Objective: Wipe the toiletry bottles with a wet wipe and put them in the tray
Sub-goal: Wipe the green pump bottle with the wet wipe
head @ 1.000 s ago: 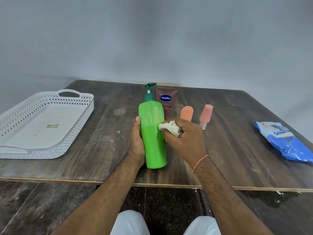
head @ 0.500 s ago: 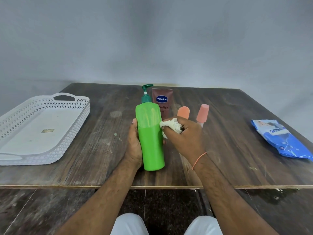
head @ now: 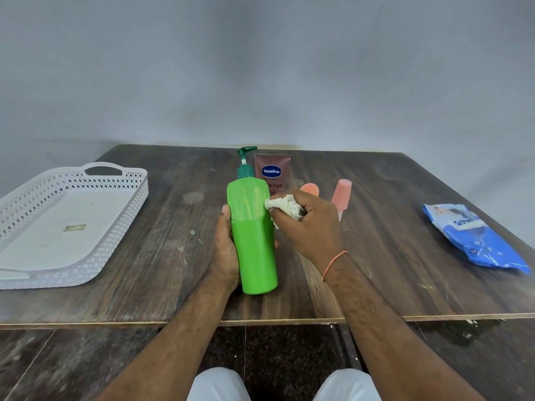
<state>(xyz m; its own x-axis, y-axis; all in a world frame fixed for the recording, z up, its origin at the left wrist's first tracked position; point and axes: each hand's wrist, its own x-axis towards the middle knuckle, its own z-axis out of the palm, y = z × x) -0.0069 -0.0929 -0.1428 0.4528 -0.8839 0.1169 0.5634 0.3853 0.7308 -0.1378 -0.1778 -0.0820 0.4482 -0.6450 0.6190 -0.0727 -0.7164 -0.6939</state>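
Table point(head: 376, 256): dark wood, bottle standing near you.
Left hand point(head: 224, 250): wrap the green bottle point(head: 254, 244) firmly.
Right hand point(head: 307, 227): pinching the wipe point(head: 282, 208); rub downward, rotating.

Green pump bottle point(head: 254, 238), upright near the tabletop's front edge, centre; crumpled wet wipe point(head: 282, 206) against its upper right side. Empty white perforated tray point(head: 62, 224) at left edge.

I saw a dark wooden table point(head: 144, 270) against a plain grey wall point(head: 260, 68), and white trousers point(head: 220, 386) at the bottom edge.
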